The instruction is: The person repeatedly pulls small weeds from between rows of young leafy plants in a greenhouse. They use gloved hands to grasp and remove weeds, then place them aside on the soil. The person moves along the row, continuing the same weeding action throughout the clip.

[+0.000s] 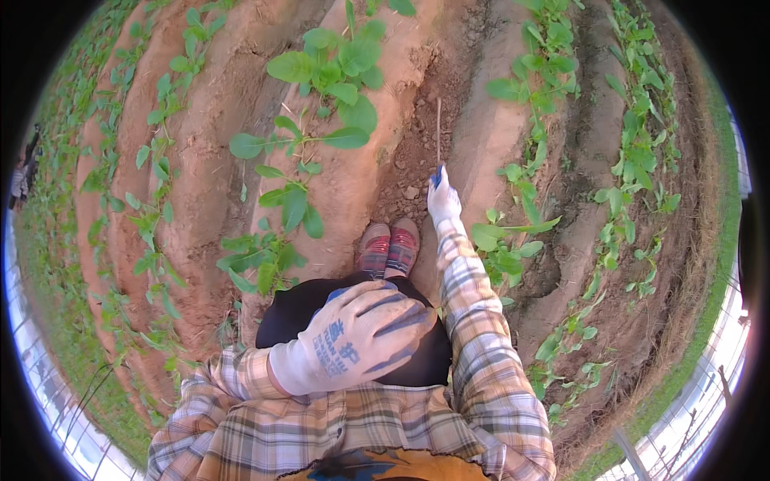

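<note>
My right hand [444,198], in a white glove with blue palm coating, is stretched out ahead and grips a thin rod-like tool handle [438,129]. The handle points away from me over loose, crumbly soil [415,162] in the furrow. Its far end meets the dirt, and I cannot make out any head there. Close to my body, my left hand [361,333] is held over my dark trousers [289,318], back of the glove up and fingers curled downward. Its palm is hidden, so whatever may be under it cannot be seen.
My plaid shoes [388,246] stand in the furrow between two soil ridges. Leafy green plants [289,204] grow close on the left ridge, and more plants [505,246] line the right one. Further rows lie on both sides. A grass strip [719,240] borders the far right.
</note>
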{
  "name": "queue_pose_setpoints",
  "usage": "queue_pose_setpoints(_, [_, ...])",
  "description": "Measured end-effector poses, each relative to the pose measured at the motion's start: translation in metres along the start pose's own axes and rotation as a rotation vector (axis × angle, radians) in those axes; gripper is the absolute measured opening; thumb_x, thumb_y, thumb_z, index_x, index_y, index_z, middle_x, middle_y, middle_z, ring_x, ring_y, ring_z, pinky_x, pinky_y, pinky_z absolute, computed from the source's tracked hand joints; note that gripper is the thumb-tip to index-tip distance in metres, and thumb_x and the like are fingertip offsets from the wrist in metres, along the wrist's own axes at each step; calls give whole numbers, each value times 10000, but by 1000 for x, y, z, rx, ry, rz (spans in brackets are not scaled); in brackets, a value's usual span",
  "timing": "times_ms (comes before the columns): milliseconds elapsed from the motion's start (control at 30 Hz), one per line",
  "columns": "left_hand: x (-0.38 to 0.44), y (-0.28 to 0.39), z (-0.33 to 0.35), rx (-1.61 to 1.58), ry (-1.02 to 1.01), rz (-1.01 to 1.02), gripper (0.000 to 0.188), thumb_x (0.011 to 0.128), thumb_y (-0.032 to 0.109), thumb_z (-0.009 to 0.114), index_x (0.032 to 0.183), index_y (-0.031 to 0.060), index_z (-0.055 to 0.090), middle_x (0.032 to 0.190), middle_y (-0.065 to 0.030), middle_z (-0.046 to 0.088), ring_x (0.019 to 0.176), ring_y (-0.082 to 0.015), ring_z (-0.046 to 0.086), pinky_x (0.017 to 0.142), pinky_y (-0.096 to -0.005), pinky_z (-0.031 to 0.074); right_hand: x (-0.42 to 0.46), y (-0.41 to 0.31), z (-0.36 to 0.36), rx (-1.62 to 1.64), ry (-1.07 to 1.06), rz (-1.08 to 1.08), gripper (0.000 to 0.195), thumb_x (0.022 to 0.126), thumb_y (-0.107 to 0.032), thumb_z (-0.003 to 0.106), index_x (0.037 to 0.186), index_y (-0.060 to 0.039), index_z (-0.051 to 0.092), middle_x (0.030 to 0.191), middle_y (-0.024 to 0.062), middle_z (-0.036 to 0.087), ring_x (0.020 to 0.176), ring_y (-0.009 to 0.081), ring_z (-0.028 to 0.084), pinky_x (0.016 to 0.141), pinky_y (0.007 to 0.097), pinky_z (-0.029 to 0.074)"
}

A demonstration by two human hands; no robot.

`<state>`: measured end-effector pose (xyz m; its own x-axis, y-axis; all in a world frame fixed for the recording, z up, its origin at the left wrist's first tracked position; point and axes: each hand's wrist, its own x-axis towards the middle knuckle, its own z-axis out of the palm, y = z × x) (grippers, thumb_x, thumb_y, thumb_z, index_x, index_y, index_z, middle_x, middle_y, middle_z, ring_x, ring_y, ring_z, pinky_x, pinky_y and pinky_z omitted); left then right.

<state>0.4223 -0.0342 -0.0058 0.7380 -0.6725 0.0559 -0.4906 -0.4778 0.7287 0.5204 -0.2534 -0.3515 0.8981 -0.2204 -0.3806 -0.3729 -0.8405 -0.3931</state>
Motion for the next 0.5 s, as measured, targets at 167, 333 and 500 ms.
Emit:
queue_pose_setpoints(167, [-8, 6, 12, -6, 32, 51, 427, 739, 278, 703, 1093, 68, 590, 1155, -113, 563, 1081, -311, 544, 952, -456, 421, -88, 21, 6, 29, -92, -20, 529, 910, -352, 494, 1391, -196, 340, 919, 246, 640, 862, 415, 618, 763, 511, 475])
queue_pose_setpoints(333, [-23, 16, 19, 22, 40, 50, 384, 752, 286, 694, 1078, 103, 609, 1151, -100, 564, 1098, -300, 531, 962, -443, 416, -159, 44, 13, 80, -320, 38, 550, 911, -355, 482, 1407, -196, 307, 993, 223, 639, 925, 398, 607, 811, 491, 464])
queue_pose_setpoints(500, [-29, 24, 20, 10, 30, 66, 326, 759, 289, 688, 1039, 133, 627, 1143, -90, 564, 1107, -297, 524, 960, -440, 416, -193, 77, 6, 284, -286, -35, 555, 887, -293, 553, 1383, -125, 370, 1043, 243, 625, 972, 379, 610, 842, 447, 467])
